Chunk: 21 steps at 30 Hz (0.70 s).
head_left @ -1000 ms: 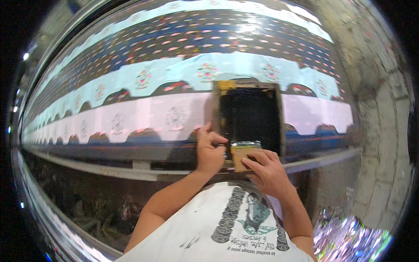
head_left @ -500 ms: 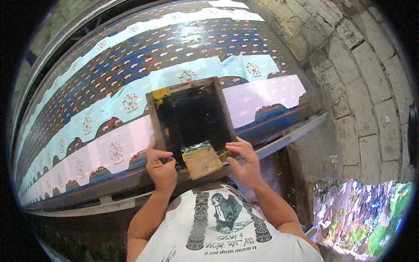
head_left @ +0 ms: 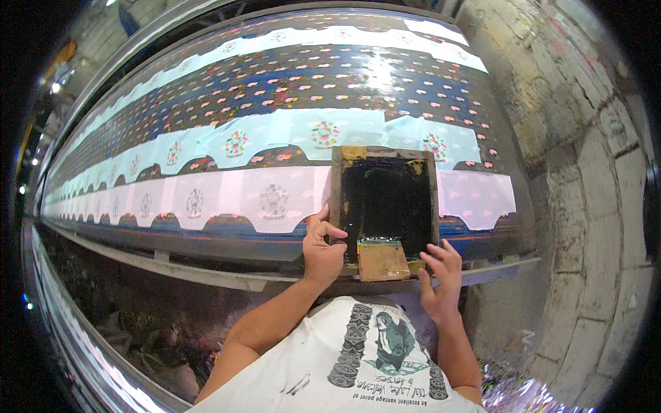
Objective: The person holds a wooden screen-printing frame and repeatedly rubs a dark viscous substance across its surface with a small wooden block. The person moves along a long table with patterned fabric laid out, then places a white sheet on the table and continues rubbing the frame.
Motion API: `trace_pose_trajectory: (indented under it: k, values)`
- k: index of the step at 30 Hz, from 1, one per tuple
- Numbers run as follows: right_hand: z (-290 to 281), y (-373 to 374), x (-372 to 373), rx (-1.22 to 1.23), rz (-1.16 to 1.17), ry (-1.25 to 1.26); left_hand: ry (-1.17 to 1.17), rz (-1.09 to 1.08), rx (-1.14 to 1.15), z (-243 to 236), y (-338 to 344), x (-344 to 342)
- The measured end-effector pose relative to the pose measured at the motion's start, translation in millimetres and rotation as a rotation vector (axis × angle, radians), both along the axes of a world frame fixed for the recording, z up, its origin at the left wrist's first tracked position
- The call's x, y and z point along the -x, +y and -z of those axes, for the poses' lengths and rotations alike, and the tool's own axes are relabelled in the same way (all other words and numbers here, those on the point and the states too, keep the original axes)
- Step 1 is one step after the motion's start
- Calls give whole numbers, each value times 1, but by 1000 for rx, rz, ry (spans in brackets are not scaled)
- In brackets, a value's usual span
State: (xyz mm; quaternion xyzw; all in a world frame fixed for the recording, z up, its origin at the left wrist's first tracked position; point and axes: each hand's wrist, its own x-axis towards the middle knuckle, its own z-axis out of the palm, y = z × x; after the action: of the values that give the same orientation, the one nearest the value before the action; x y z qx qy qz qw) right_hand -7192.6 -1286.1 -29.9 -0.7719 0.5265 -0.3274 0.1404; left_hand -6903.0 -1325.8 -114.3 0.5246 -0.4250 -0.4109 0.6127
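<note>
A wooden screen printing frame (head_left: pixel 430 199) with dark ink over its mesh lies over the row of pink fabric pieces (head_left: pixel 475 196). A squeegee with a flat wooden handle (head_left: pixel 384 263) rests inside its near end. My left hand (head_left: pixel 323 249) is closed at the frame's left side, fingers along the outer edge and the thumb bent inward. By the near right corner is my right hand (head_left: pixel 443 279), its fingers apart and the fingertips at or just beside the wood. Whether they touch it, I cannot tell. Left of the frame, a pink piece bears a dark print (head_left: pixel 273 201).
Light blue pieces (head_left: pixel 268 148) with coloured prints form a row behind the pink one. Farther back lies another pale row (head_left: pixel 296 38) on the long dark table (head_left: pixel 275 82). A metal rail (head_left: pixel 206 277) runs along the near edge. Stone paving (head_left: pixel 585 241) is at the right.
The view has turned, and the frame now sits square to the fabric row instead of slanted. My right hand's fingers have loosened from the frame's corner; my left stays at its side.
</note>
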Motion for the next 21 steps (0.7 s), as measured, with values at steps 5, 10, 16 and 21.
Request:
trace_pose_trajectory:
  k: [5, 10, 16, 21]
  values:
    - [-14, -10, -21, -23, -338, 92, 48, 42, -30, 5, -1, 2]
    - [-28, -36, -48, 52, -464, 281, 53, 36, -48, 2, -2, 3]
    - [-57, -105, -36, -187, -671, 375, 6, 8, -110, 7, -1, 2]
    - [-57, -186, -52, -217, -617, 289, 208, 36, -177, 3, -8, -10]
